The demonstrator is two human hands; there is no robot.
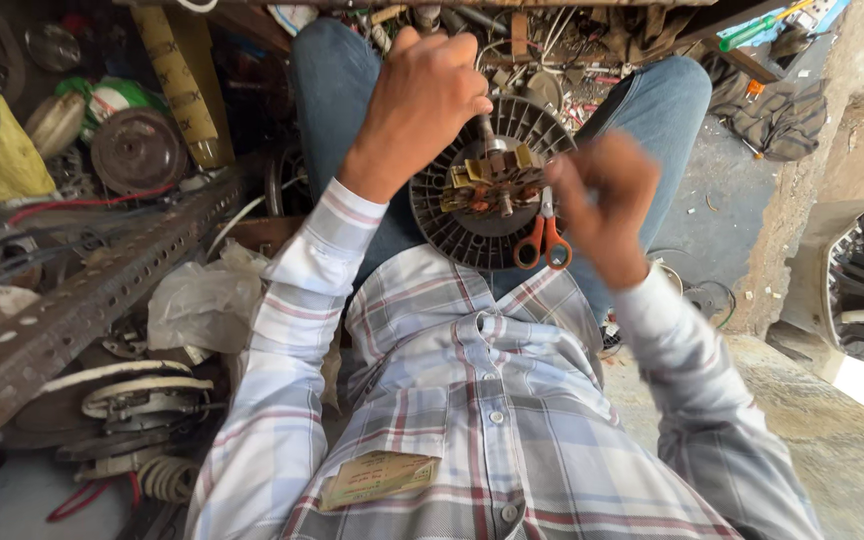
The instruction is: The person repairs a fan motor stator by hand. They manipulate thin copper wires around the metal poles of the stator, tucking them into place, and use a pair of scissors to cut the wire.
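A person in a plaid shirt (472,400) and jeans (342,90) sits with a round, dark, finned motor part (472,225) resting on the lap, between the knees. It lies just under and to the right of the left hand (422,100), and directly left of the right hand (602,205). At its middle sits a winding core (487,180) of copper coils with yellowish wrapping, and a short shaft stands up from it.

The left hand is curled shut around the upper end of that shaft, knuckles up, fingers wrapped tight. The right hand is blurred (it is smeared across the frame), so I cannot tell whether its fingers are together or apart; it sits at the right rim of the motor part. Just below and left of the right hand lie orange-handled scissors (542,240), their blades pointing up toward the core, resting on the finned disc.

Far left of the left hand runs a long perforated metal angle bar (82,300), with a crumpled plastic bag (202,300) beside it and a rusty round disc (137,150) above. Below the left elbow lies a heap of coils and white rings (142,400). A folded card sticks out of the shirt pocket (377,475).
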